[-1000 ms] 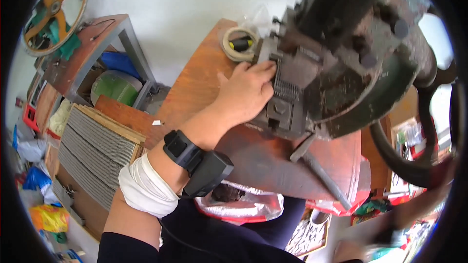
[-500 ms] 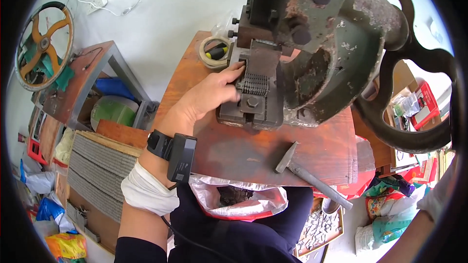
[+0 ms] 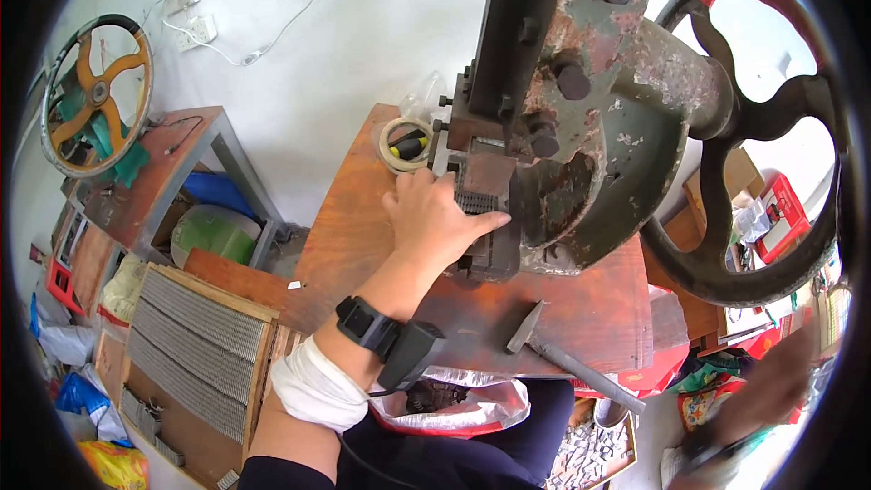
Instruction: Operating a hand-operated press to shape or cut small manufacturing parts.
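Note:
My left hand (image 3: 434,218) lies over the die of a heavy green press (image 3: 653,163), fingers and thumb spread apart. Its fingertips touch the die's left side, and the thumb reaches across to the right. Partly covered by the hand is a ridged row of thin metal pieces (image 3: 475,203) on the die. Just behind this row, a flat metal plate (image 3: 488,172) sits under the ram. My right hand (image 3: 771,390), smeared by motion, is at the lower right below the press's large handwheel (image 3: 717,286); its fingers cannot be made out.
A hammer (image 3: 581,372) lies across the wooden table's front edge. Tape rolls (image 3: 388,152) stand at the far left of the table. An open sack (image 3: 494,408) rests at my lap. At left is a wooden tray (image 3: 266,345) with rows of metal strips; small pieces fill a box (image 3: 590,445).
My left hand has spread its fingers and swung its thumb rightward over the metal row. My right hand has come up into view at the lower right. The whole view has shifted.

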A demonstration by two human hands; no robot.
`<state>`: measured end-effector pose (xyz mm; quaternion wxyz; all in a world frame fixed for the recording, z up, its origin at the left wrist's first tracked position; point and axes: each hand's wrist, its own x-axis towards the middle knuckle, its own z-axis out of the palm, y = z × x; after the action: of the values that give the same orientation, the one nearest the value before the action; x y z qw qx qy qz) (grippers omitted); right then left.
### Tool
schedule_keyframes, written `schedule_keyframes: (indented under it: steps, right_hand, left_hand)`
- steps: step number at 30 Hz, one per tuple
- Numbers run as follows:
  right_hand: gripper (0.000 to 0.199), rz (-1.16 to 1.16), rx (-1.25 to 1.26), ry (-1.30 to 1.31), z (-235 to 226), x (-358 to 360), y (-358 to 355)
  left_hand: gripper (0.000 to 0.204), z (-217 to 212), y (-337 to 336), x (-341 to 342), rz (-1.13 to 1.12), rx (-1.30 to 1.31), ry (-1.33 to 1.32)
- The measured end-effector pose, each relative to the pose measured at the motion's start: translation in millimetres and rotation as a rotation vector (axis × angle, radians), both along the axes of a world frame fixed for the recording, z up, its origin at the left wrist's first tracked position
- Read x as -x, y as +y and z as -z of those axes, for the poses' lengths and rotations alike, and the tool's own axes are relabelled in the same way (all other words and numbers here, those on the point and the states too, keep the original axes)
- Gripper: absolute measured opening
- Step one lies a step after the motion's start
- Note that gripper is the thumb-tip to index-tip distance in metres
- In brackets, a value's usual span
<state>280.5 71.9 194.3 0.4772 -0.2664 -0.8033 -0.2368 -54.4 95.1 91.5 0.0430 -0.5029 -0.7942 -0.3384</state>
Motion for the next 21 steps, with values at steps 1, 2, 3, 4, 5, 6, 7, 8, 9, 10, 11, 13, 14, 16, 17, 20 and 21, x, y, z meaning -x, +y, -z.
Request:
schedule_keyframes:
  steps: [1, 2, 3, 4, 5, 6, 7, 8, 9, 10, 11, 13, 14, 16, 17, 20, 21]
  right_hand:
    - [0.058, -0.022, 0.301, -0.420, 25.4, -27.7, -21.3]
    - [0.067, -0.156, 0.584, -0.368, 81.5, 3.0, -10.3]
    - [0.067, -0.047, 0.766, -0.392, 115.4, 13.1, -15.5]
    - [0.064, 0.002, 0.761, -0.378, 142.3, 12.3, -9.4]
    - [0.061, 0.051, 0.752, -0.358, 159.5, 8.3, -3.7]
    - [0.061, 0.071, 0.755, -0.357, 166.8, 5.2, 0.3]
    - [0.055, 0.082, 0.724, -0.422, 172.0, 1.8, 0.9]
    - [0.050, 0.092, 0.693, -0.488, 174.8, -1.9, -0.1]
    - [0.050, 0.099, 0.694, -0.481, 173.6, -9.9, -3.0]
    - [0.046, 0.132, 0.696, -0.500, 170.9, -22.7, -4.1]
    - [0.042, 0.165, 0.694, -0.518, 169.9, -39.1, -1.8]
    - [0.037, 0.292, 0.642, -0.334, 191.2, -97.1, 18.0]
    - [0.037, 0.379, 0.660, -0.221, 176.2, -96.5, 28.4]
    - [0.039, 0.497, 0.723, -0.101, 151.9, -88.7, 68.8]
    - [0.040, 0.524, 0.773, -0.095, 154.3, -84.6, 92.7]
    - [0.038, 0.440, 0.673, -0.133, 196.8, -60.6, 159.7]
    - [0.033, 0.460, 0.506, -0.166, 210.7, -52.5, 173.6]
  left_hand:
    - [0.053, -7.0, 7.5, -10.5, 0.082, -0.022, -0.071]
    - [0.048, -0.6, 7.5, -10.8, 0.030, -0.058, 0.042]
    - [0.048, -1.1, 9.0, -9.3, 0.051, -0.063, 0.031]
    - [0.046, -2.3, 11.4, -8.4, 0.137, -0.084, -0.081]
    - [0.044, -3.2, 15.3, -7.4, 0.225, -0.106, -0.189]
    - [0.040, 3.1, 19.1, -2.8, 0.260, -0.184, -0.162]
    - [0.039, 3.2, 18.5, -0.6, 0.309, -0.205, -0.264]
    - [0.037, 4.3, 17.9, 2.6, 0.331, -0.213, -0.338]
    - [0.035, 5.1, 17.7, 4.1, 0.351, -0.219, -0.412]
    - [0.035, 3.0, 15.2, 3.8, 0.352, -0.220, -0.408]
    - [0.034, -2.9, 12.4, 2.1, 0.351, -0.219, -0.450]
    - [0.033, -6.9, 13.3, -0.6, 0.358, -0.226, -0.494]
    - [0.033, -3.8, 13.7, -1.7, 0.291, -0.224, -0.302]
    - [0.032, -7.9, 12.5, -11.5, 0.163, -0.181, -0.067]
    - [0.032, -7.2, 12.8, -14.6, 0.146, -0.184, -0.058]
    - [0.032, 0.6, 19.3, -13.9, 0.140, -0.234, 0.000]
    - [0.032, 1.3, 19.9, -12.1, 0.133, -0.247, 0.005]
